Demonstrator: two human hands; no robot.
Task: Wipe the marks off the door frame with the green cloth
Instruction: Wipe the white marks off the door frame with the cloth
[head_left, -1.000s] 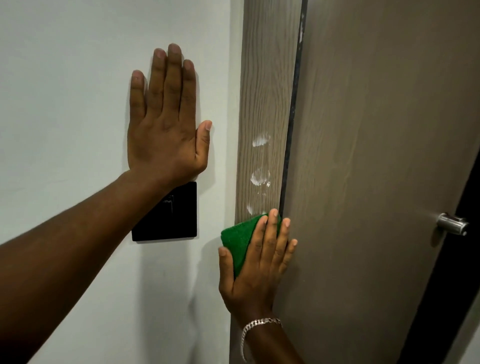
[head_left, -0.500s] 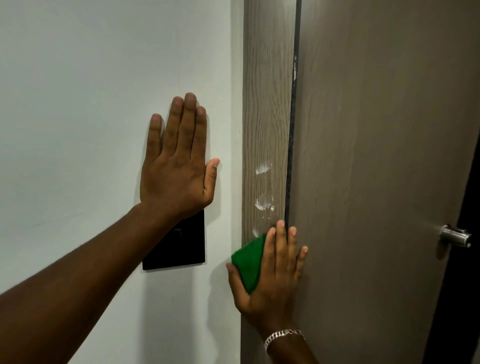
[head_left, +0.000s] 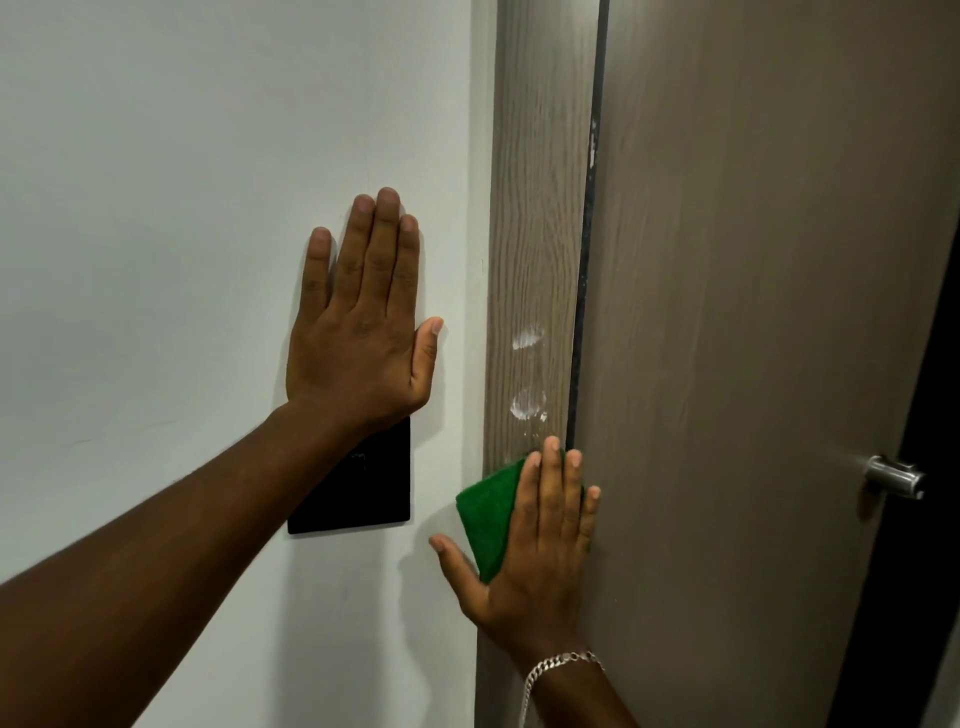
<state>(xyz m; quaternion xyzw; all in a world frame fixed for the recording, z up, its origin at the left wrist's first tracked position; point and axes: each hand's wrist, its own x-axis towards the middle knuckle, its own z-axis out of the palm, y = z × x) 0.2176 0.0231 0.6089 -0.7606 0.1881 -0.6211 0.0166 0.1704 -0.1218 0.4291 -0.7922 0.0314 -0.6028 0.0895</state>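
Note:
A wood-grain door frame (head_left: 540, 208) runs up the middle of the head view. Two white smudge marks (head_left: 528, 371) sit on it, one above the other. Just below them my right hand (head_left: 540, 561) presses a folded green cloth (head_left: 485, 514) flat against the frame, fingers spread over it and reaching onto the door's edge. The cloth's top edge lies a little under the lower mark. My left hand (head_left: 363, 322) rests flat and open on the white wall (head_left: 182, 208), left of the frame, holding nothing.
A black switch plate (head_left: 363, 493) is on the wall under my left wrist. The brown door (head_left: 753, 312) stands right of the frame, with a metal handle (head_left: 893, 475) at its right edge. A dark gap lies beyond the door.
My head has tilted, so both hands sit lower in the view. The right hand with the cloth stays just below the lower mark; a small third smear under it is mostly covered.

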